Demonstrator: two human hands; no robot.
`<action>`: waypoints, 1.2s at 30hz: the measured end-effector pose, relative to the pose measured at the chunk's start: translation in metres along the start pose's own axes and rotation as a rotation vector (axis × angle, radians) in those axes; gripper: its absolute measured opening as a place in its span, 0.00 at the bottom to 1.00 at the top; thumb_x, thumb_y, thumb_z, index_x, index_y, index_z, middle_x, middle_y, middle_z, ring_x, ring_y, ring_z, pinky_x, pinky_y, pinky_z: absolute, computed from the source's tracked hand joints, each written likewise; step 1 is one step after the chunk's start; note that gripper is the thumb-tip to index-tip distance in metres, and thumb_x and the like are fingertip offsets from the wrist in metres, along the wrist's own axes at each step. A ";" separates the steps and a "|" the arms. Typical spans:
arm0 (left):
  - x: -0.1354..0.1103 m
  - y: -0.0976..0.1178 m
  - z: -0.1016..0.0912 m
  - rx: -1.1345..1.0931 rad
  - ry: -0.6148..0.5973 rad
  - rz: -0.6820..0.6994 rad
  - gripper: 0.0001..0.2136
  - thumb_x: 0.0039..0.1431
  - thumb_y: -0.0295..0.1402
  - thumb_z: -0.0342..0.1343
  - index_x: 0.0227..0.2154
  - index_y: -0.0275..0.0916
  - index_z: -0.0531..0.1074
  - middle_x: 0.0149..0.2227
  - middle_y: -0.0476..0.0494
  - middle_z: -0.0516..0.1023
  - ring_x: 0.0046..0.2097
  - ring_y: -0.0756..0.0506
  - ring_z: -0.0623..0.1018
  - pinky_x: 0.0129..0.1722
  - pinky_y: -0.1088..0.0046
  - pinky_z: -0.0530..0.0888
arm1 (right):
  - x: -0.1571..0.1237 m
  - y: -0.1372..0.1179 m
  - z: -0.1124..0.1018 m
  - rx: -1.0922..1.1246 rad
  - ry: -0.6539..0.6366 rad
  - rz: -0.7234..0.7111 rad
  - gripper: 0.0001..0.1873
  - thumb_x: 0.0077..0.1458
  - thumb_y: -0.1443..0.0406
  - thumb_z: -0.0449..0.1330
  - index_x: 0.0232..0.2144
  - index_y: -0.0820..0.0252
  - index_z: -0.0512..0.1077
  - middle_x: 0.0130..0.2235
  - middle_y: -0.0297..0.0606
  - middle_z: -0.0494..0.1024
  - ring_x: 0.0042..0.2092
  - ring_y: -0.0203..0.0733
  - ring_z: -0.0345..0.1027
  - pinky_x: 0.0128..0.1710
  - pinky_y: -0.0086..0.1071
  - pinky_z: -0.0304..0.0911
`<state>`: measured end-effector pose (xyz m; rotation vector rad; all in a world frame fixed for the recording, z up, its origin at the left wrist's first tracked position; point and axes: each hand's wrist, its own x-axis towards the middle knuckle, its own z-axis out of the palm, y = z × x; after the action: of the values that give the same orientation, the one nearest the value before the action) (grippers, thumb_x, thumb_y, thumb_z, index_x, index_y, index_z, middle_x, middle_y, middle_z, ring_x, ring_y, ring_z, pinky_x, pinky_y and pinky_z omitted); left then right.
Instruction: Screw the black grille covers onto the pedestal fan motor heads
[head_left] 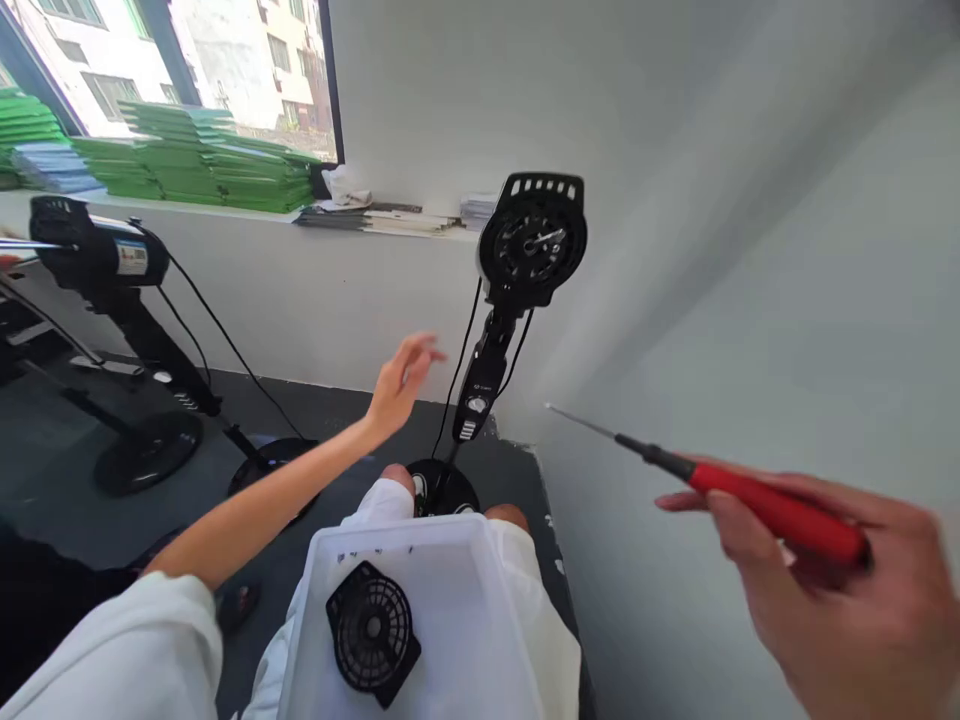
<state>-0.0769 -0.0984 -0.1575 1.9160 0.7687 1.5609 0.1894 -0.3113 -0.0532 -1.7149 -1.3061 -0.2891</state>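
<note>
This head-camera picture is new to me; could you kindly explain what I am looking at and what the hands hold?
The camera sits on a person's head, looking forward and down, so both hands are that person's own. The right hand grips a red-handled screwdriver, its tip pointing left. The left hand is open and empty, stretched toward a black fan motor on a stand that has no blades or grille. A white tray rests on the person's lap and holds a black round cover and a few small dark bits. Another fan stand stands at left, and green stacks lie on the windowsill.
</note>
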 end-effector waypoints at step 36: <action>-0.243 -0.011 0.042 0.650 -1.314 -0.121 0.15 0.65 0.20 0.48 0.51 0.35 0.71 0.46 0.38 0.78 0.51 0.40 0.77 0.50 0.66 0.77 | -0.212 0.085 0.094 0.310 -0.800 -0.112 0.07 0.68 0.56 0.58 0.41 0.51 0.66 0.24 0.23 0.75 0.21 0.32 0.66 0.20 0.26 0.59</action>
<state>-0.0768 -0.2686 -0.3356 2.6376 0.7272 -0.2710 0.1442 -0.3730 -0.2880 -1.5303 -1.8938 0.5752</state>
